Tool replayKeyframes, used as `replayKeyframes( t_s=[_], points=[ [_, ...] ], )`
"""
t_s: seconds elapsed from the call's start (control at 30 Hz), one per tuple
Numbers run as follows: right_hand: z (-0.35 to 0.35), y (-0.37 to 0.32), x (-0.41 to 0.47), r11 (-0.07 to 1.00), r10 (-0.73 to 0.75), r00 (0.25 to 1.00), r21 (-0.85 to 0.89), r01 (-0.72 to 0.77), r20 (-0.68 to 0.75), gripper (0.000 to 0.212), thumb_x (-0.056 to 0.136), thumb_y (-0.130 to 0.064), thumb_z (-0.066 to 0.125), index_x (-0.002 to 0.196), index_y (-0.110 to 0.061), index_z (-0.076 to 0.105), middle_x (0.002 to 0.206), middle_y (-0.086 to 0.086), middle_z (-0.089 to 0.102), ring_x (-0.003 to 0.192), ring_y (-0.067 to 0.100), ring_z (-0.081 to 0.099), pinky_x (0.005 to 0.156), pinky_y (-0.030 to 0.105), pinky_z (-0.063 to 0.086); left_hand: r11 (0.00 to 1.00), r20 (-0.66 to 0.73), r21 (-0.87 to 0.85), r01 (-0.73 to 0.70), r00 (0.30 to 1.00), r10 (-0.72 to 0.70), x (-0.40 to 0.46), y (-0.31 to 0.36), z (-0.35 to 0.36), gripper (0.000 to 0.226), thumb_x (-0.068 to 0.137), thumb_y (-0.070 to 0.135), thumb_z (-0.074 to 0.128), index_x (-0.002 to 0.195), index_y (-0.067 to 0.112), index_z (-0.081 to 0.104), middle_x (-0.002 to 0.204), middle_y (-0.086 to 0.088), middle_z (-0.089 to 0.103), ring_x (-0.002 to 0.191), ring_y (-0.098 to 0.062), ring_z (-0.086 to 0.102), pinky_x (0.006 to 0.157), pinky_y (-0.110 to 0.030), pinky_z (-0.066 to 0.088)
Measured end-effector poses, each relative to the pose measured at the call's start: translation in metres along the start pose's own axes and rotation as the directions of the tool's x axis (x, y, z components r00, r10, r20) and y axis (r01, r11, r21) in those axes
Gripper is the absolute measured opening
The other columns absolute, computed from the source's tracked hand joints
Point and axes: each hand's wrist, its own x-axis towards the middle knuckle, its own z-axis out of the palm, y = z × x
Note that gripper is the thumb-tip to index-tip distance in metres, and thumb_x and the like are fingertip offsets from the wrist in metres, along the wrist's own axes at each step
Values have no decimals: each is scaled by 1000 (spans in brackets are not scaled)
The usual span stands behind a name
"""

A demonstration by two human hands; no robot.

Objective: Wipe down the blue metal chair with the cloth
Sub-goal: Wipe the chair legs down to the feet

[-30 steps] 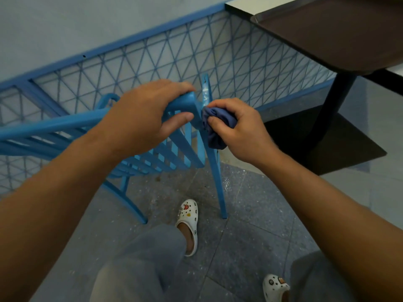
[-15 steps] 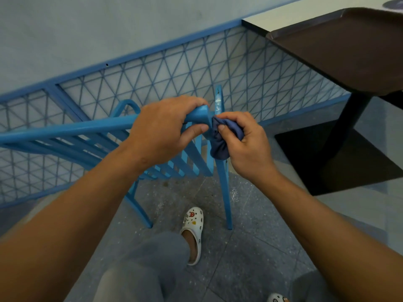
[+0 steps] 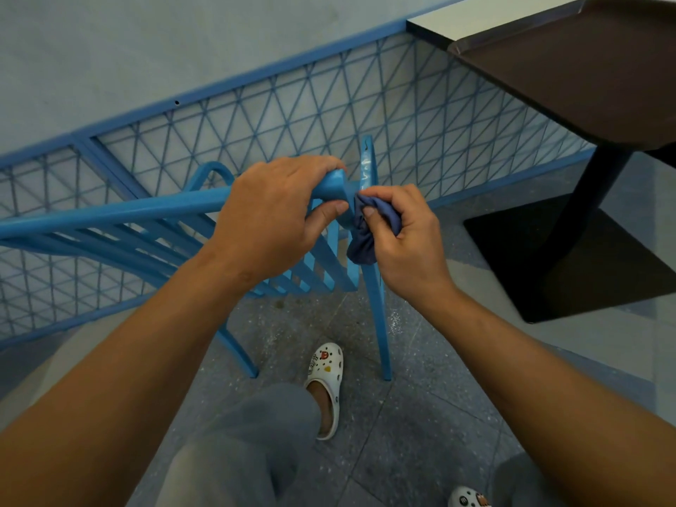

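The blue metal chair [image 3: 120,210] stands tipped toward me, its slatted back below the top rail and two legs on the floor. My left hand [image 3: 272,217] grips the right end of the top rail. My right hand [image 3: 400,239] holds a bunched dark blue cloth [image 3: 362,239] pressed against the chair's right upright just under the corner. Part of the cloth is hidden inside my fingers.
A blue wire-mesh railing [image 3: 292,115] runs along the pale wall behind the chair. A dark table [image 3: 585,60] on a black post with a square base [image 3: 585,258] stands at the right. My feet in white clogs [image 3: 325,382] are on the grey speckled floor.
The view shifted, so chair and hands sit further right in the frame. My right hand with the cloth has slid slightly down the upright; my left hand keeps its grip on the rail.
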Motion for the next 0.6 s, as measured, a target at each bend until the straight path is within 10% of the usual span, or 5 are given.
replayKeyframes(
  t_s=[0.6],
  points=[
    [4,8,1,991,128,991,-40,-127,33,20,96,-15,67,114,-22,72,103,0,59,96,6,59,83,11,45,999,-17,-42,13,1000,-14,0,-1,-1,42,97,46,60,132,22,61,106,6,71,92,-17,64,86,-37,47]
  ],
)
